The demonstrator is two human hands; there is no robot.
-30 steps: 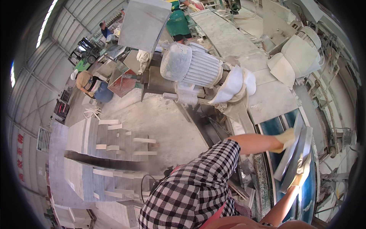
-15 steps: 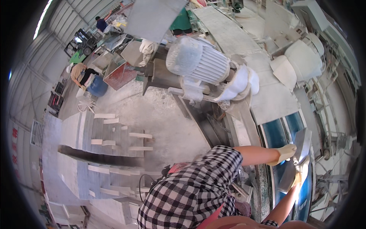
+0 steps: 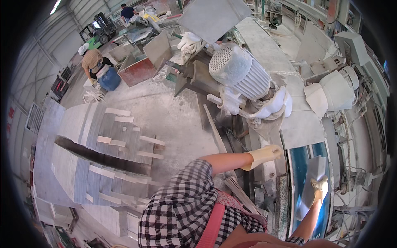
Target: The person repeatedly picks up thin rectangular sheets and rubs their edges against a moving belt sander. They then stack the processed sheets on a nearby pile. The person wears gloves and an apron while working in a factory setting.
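My right hand (image 3: pixel 319 188), in a cream work glove, is at the right edge of a long grey slab (image 3: pixel 313 173), its fingers bent against it. The slab lies over the blue belts (image 3: pixel 298 165) of a conveyor. Away to the left, my left hand (image 3: pixel 264 156) in a similar glove is over the machine's side frame. Its fingers look curled together, and nothing shows in them. Further left stands a stack of grey slabs (image 3: pixel 82 173) with pale spacer strips (image 3: pixel 118 111) sticking out between them.
A dusty motor (image 3: pixel 240 72) sits ahead of my left arm, near a flat grey panel (image 3: pixel 213 18). Another covered motor (image 3: pixel 331 89) stands right of the conveyor. A person (image 3: pixel 93 62) bends beside a blue barrel (image 3: pixel 108 78); another person (image 3: pixel 127 13) is farther back near a forklift (image 3: pixel 99 31).
My left hand has let go of the grey slab and moved left. The slab, tilted between both hands before, now lies lower on the belts under my right hand. The view has shifted.
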